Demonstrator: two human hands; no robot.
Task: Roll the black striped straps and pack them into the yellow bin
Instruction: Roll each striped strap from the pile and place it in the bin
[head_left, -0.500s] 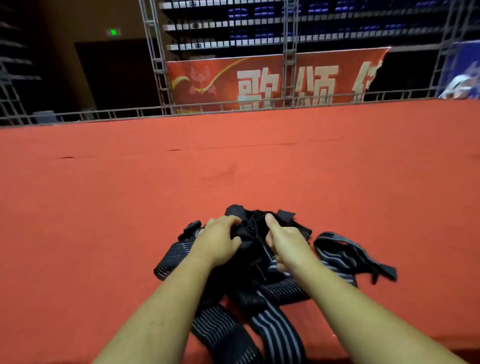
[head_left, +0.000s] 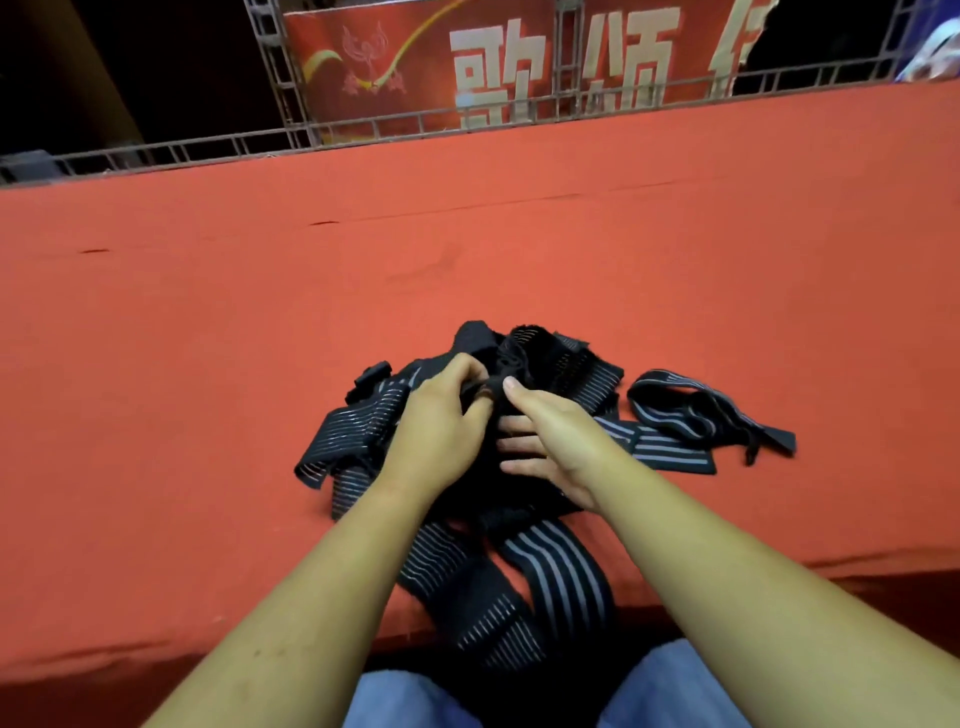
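A tangled heap of black striped straps (head_left: 561, 374) lies on the red carpeted platform (head_left: 208, 338) just in front of me. My left hand (head_left: 441, 421) and my right hand (head_left: 550, 436) meet on top of the heap, both pinching a strap end between thumb and fingers. Two wide strap tails (head_left: 519, 587) hang over the platform's near edge toward my lap. One separate strap (head_left: 696, 410) lies loose to the right of the heap. No yellow bin is in view.
The red platform stretches far ahead to a metal truss rail (head_left: 363, 130) with a red banner (head_left: 493, 57) behind it. My knees in blue jeans (head_left: 415, 696) are below the platform's near edge (head_left: 156, 654).
The camera has tilted down and closer. My hands have drawn together on top of the heap, with the right fingers now spread under the strap.
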